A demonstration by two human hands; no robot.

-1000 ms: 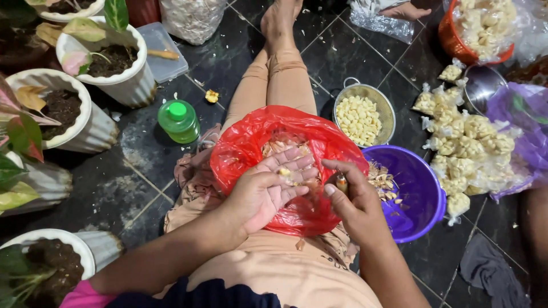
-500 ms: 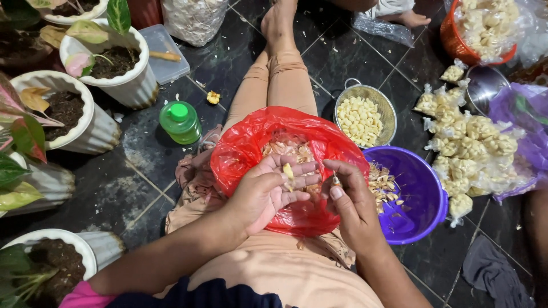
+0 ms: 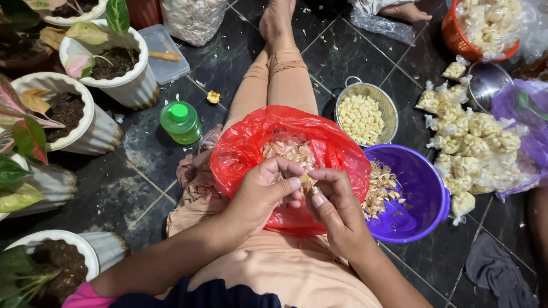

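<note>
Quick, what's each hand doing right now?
Left hand: fingers closed on a small garlic clove.
Right hand: fingers pinching the same clove.

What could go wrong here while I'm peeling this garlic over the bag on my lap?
The red bag sits loose on your lap, so it may slide off and spill skins. The clove pinched between left hand and right hand could slip. The green bottle beside your leg could get knocked over.
</note>
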